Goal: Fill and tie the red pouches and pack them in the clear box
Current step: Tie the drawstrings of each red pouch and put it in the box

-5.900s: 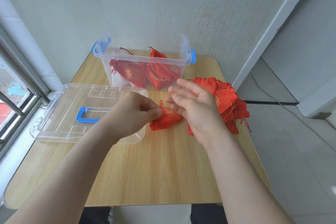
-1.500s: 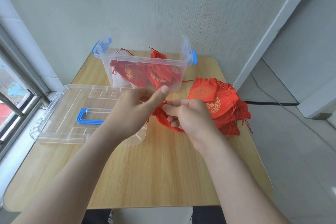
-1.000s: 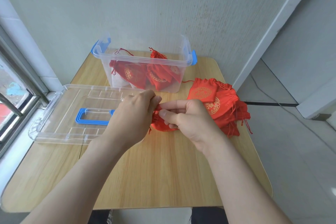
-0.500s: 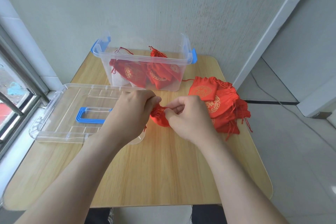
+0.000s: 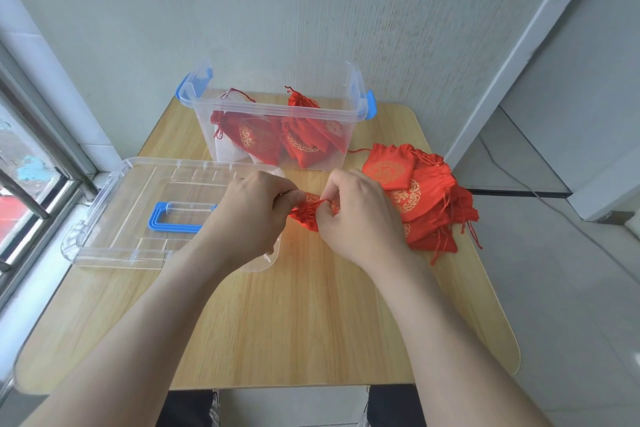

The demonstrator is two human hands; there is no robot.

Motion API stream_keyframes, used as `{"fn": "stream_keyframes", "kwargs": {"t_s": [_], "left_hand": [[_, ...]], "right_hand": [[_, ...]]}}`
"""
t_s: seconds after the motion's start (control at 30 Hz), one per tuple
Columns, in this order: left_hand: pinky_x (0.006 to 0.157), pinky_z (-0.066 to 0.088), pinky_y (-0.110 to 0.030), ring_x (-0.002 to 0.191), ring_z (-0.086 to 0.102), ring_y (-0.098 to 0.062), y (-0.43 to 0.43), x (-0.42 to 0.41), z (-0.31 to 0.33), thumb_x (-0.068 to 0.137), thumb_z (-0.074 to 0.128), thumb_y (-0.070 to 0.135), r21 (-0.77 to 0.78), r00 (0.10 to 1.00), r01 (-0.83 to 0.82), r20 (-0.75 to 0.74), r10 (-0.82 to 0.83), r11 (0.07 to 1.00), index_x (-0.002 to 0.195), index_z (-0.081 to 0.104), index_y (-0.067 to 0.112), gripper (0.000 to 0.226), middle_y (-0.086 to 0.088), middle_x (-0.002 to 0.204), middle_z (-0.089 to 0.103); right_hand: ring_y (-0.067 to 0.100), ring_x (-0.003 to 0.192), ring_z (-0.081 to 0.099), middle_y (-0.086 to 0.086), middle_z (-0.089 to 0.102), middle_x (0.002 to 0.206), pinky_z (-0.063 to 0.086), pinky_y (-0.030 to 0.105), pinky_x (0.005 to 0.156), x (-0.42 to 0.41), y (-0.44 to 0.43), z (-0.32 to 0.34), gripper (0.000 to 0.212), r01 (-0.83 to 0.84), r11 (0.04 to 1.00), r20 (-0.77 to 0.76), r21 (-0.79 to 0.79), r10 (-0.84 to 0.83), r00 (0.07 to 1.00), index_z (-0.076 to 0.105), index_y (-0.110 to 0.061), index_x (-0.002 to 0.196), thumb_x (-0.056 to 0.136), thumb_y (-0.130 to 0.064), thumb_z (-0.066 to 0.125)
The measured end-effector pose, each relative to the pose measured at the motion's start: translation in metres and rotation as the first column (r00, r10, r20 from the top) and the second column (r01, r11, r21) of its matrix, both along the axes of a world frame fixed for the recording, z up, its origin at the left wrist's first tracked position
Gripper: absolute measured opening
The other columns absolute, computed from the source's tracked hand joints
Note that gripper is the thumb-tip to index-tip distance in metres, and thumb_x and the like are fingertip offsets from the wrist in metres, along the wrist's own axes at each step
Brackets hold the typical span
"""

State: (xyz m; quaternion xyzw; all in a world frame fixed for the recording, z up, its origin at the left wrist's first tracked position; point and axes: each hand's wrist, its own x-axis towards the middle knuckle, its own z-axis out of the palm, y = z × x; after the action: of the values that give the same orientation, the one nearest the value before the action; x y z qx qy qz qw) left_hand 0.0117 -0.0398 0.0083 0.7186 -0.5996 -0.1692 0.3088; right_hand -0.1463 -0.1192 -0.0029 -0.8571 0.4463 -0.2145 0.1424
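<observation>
A small red pouch (image 5: 306, 215) with gold print is bunched up between my two hands above the table's middle. My left hand (image 5: 251, 218) pinches its left side with thumb and fingers. My right hand (image 5: 360, 218) pinches its gathered top from the right. The clear box (image 5: 277, 111) with blue latches stands at the back and holds several tied red pouches (image 5: 277, 139). A pile of flat red pouches (image 5: 419, 198) lies to the right, just beyond my right hand.
The clear lid (image 5: 121, 215) with a blue handle lies flat on the left of the wooden table (image 5: 311, 322), partly under my left hand. A window frame runs along the left. A wall stands right behind the box.
The pouch has been gathered into a tighter bunch between my hands. Both hands stayed close together at the table's middle, fingers working at its top.
</observation>
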Motion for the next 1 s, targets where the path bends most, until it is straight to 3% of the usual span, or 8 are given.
{"fn": "stream_keyframes", "kwargs": {"t_s": [0.13, 0.27, 0.47, 0.63, 0.73, 0.83, 0.93, 1.0], "left_hand": [[0.054, 0.04, -0.025, 0.044, 0.069, -0.017, 0.001, 0.003, 0.004, 0.11, 0.049, 0.023, 0.036, 0.994, -0.078, -0.08, 0.081, 0.996, 0.067, 0.049, 0.002, 0.048, -0.012, 0.054, 0.05], [0.063, 0.051, -0.05, 0.049, 0.073, -0.024, 0.0, 0.007, 0.007, 0.113, 0.045, 0.026, 0.074, 0.934, -0.185, -0.297, 0.199, 0.98, 0.078, 0.047, -0.01, 0.05, -0.014, 0.064, 0.048], [0.064, 0.066, -0.044, 0.047, 0.05, -0.013, -0.002, 0.0, 0.015, 0.114, 0.045, 0.03, 0.066, 0.747, -0.198, -0.636, 0.194, 0.978, 0.09, 0.064, -0.004, 0.046, -0.002, 0.061, 0.047], [0.07, 0.059, -0.039, 0.068, 0.065, -0.014, -0.002, 0.008, 0.006, 0.111, 0.041, 0.025, -0.059, 0.9, -0.337, -0.312, 0.303, 0.94, 0.111, 0.072, 0.021, 0.031, 0.002, 0.082, 0.07], [0.073, 0.05, -0.027, 0.083, 0.064, -0.013, -0.002, 0.009, 0.005, 0.1, 0.043, 0.009, -0.035, 0.928, -0.339, -0.175, 0.328, 0.94, 0.095, 0.07, 0.017, 0.029, -0.002, 0.083, 0.072], [0.072, 0.053, -0.051, 0.08, 0.066, -0.03, -0.004, 0.011, 0.006, 0.095, 0.039, 0.018, -0.067, 0.912, -0.374, -0.21, 0.353, 0.925, 0.079, 0.058, 0.004, 0.03, -0.012, 0.079, 0.07], [0.072, 0.054, -0.057, 0.075, 0.066, -0.034, -0.004, 0.013, 0.006, 0.089, 0.031, 0.028, -0.092, 0.912, -0.382, -0.196, 0.359, 0.92, 0.075, 0.052, 0.002, 0.036, -0.013, 0.074, 0.069], [0.073, 0.054, -0.058, 0.074, 0.066, -0.033, -0.005, 0.013, 0.006, 0.088, 0.029, 0.029, -0.091, 0.911, -0.384, -0.2, 0.361, 0.919, 0.075, 0.052, 0.002, 0.037, -0.013, 0.071, 0.068]], "right_hand": [[0.007, 0.068, 0.065, -0.012, 0.067, 0.08, 0.049, 0.03, 0.063, 0.002, 0.0, -0.002, 0.007, -0.097, 0.983, 0.246, 0.157, 0.056, 0.968, 0.065, -0.025, 0.094, 0.098, -0.02, 0.063], [0.001, 0.081, 0.068, -0.014, 0.075, 0.093, 0.053, 0.024, 0.075, 0.001, 0.009, 0.004, 0.023, -0.256, 0.88, 0.41, 0.399, 0.078, 0.909, 0.071, -0.033, 0.117, 0.095, -0.027, 0.065], [0.013, 0.077, 0.061, -0.01, 0.067, 0.081, 0.051, 0.037, 0.074, 0.006, 0.007, -0.01, 0.01, -0.158, 0.984, 0.342, 0.08, 0.121, 0.932, 0.072, -0.023, 0.097, 0.095, -0.031, 0.066], [0.001, 0.061, 0.05, -0.016, 0.054, 0.067, 0.033, 0.019, 0.059, 0.008, -0.002, 0.003, 0.014, 0.062, 0.998, 0.5, 0.015, -0.061, 0.864, 0.062, -0.022, 0.091, 0.104, -0.025, 0.065], [0.002, 0.059, 0.061, -0.007, 0.062, 0.076, 0.044, 0.03, 0.058, 0.017, -0.008, 0.014, 0.017, 0.088, 0.989, 0.597, 0.118, -0.141, 0.79, 0.061, -0.015, 0.096, 0.108, -0.027, 0.059], [0.033, 0.058, 0.076, 0.015, 0.072, 0.104, 0.051, 0.032, 0.04, 0.032, -0.007, 0.033, 0.015, -0.114, 0.916, 0.757, 0.385, -0.242, 0.607, 0.056, -0.014, 0.117, 0.112, -0.027, 0.052], [0.04, 0.079, 0.079, 0.017, 0.077, 0.109, 0.062, 0.04, 0.059, 0.049, -0.013, 0.045, 0.016, -0.295, 0.831, 0.832, 0.472, -0.311, 0.459, 0.055, -0.011, 0.122, 0.107, -0.014, 0.06], [0.03, 0.085, 0.079, 0.006, 0.079, 0.097, 0.065, 0.049, 0.076, 0.06, -0.025, 0.049, 0.019, -0.115, 0.924, 0.816, 0.364, -0.257, 0.518, 0.062, -0.012, 0.11, 0.093, -0.016, 0.07]]}}
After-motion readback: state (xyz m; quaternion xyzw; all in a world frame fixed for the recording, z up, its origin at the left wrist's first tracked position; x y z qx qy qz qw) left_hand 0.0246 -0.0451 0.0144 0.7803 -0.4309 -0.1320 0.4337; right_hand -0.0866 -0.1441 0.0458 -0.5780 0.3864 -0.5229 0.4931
